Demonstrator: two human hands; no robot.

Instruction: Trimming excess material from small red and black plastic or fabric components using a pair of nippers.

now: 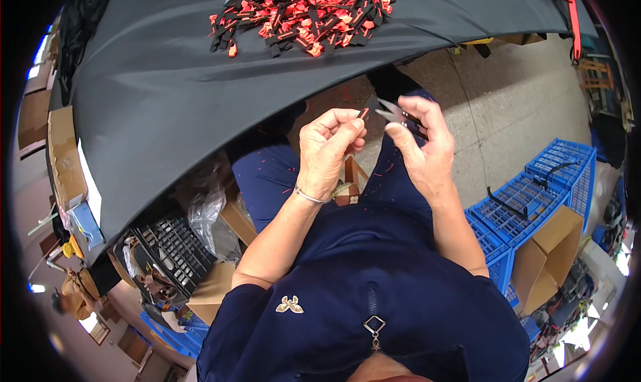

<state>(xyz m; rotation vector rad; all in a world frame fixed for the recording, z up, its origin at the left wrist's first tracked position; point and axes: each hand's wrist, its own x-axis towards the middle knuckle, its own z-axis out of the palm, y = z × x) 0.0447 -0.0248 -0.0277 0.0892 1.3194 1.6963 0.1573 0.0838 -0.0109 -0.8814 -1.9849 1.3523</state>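
Note:
Between thumb and fingers, my left hand pinches a small black fabric tab that carries a red strip. My right hand is closed round a pair of thread snips, whose pale pointed blades stand apart and face the tab. The blade tips come close to the tab; whether they touch it I cannot tell. Both hands are above my lap, in front of the table's edge. A large heap of similar black and red pieces lies on the black-covered table beyond them.
Blue plastic crates and an open cardboard box stand at the right. On the left are a black crate, clear plastic wrap and a cardboard box. A red strap hangs at the far right. Red scraps dot my trousers.

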